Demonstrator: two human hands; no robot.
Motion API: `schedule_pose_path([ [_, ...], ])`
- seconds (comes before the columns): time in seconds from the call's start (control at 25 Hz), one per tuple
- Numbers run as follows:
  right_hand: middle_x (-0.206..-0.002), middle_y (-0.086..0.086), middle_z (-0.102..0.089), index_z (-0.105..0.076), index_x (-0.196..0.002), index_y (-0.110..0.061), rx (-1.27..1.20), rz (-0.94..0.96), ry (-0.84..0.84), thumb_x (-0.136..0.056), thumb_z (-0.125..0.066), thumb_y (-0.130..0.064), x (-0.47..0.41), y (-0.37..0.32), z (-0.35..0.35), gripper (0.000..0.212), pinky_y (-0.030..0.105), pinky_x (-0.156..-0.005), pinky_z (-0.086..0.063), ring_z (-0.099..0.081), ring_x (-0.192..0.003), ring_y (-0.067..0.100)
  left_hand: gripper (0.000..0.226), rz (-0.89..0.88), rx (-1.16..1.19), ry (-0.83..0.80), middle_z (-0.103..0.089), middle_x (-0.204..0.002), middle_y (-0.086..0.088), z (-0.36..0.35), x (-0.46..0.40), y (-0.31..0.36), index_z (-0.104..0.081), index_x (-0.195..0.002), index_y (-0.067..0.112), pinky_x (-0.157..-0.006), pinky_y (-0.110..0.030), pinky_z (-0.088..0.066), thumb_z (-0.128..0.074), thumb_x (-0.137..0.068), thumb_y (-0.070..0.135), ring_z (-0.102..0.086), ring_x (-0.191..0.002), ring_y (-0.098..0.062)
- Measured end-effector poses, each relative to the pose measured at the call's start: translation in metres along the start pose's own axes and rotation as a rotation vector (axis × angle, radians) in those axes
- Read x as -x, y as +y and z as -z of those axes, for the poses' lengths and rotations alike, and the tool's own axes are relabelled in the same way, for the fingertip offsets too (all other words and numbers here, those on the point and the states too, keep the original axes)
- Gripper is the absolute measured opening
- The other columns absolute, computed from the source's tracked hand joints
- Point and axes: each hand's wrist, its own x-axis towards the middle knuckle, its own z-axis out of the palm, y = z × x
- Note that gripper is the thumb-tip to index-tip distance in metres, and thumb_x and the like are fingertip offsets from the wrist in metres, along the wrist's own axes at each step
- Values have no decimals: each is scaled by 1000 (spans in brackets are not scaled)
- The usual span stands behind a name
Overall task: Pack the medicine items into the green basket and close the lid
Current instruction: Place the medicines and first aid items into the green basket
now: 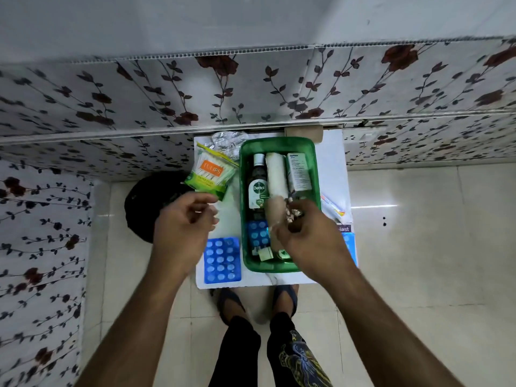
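Note:
The green basket (279, 143) stands open on a small white table (332, 160). Inside lie a Dettol bottle (257, 185), a white bandage roll (276, 174), a white medicine box (298, 171) and a blue tablet strip (258, 234). My right hand (307, 233) is over the basket's near right part, shut on a small strip of brownish capsules (293, 212). My left hand (184, 230) hovers left of the basket, fingers apart, just below a green pack of cotton buds (210, 174). A blue blister pack (222, 259) lies on the table's near left corner.
Crumpled silver foil strips (226, 142) lie behind the cotton buds. A tube (333, 205) and a blue box (349, 241) sit right of the basket, partly hidden by my arm. A black round object (150, 202) is on the floor at left. Flowered wall panels surround the table.

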Motion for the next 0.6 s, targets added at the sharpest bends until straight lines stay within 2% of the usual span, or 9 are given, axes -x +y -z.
schedule_pose_path([
  [0.08, -85, 5, -73, -51, -109, -24, 115, 12, -37, -92, -47, -49, -1, 1, -23, 30, 38, -71, -53, -67, -84, 31, 24, 102, -35, 51, -72, -83, -7, 17, -5, -26, -69, -87, 23, -74, -39, -57, -59, -88, 1, -69, -71, -14],
  [0.16, -83, 9, -71, -50, -106, -20, 192, 15, -68, -90, -47, -43, -7, 4, -37, 28, 39, -69, -53, -66, -82, 35, 21, 157, -108, 29, -73, -87, -5, 21, -7, -49, -69, -88, 23, -81, -37, -56, -62, -86, 4, -70, -78, -17],
  [0.24, -84, 9, -71, -52, -104, -18, 272, 57, -93, -89, -50, -40, -9, 7, -46, 27, 37, -67, -51, -65, -83, 36, 19, 169, -146, -1, -72, -89, -2, 21, -6, -66, -69, -91, 23, -75, -26, -52, -63, -86, 6, -69, -82, -14],
  [0.44, -85, 6, -69, -56, -100, -19, 235, 51, -99, -90, -52, -47, -10, 5, -50, 29, 33, -67, -49, -65, -85, 34, 19, 203, -194, -34, -69, -86, 4, 12, -1, -83, -69, -93, 23, -65, -19, -46, -64, -85, 8, -66, -82, -10],
  [0.52, -80, 4, -62, -55, -104, -19, 218, 29, -96, -88, -56, -41, -12, 5, -49, 27, 31, -65, -46, -65, -85, 33, 17, 196, -215, -44, -69, -85, 5, 8, 1, -84, -68, -92, 23, -57, -9, -40, -65, -84, 8, -64, -79, -6],
  [0.6, -82, 7, -62, -55, -105, -17, 247, 29, -116, -87, -57, -34, -11, 4, -49, 24, 31, -66, -45, -65, -86, 35, 16, 198, -227, -41, -69, -85, 4, 7, 0, -86, -68, -93, 23, -54, -8, -38, -66, -84, 9, -64, -80, -5],
])
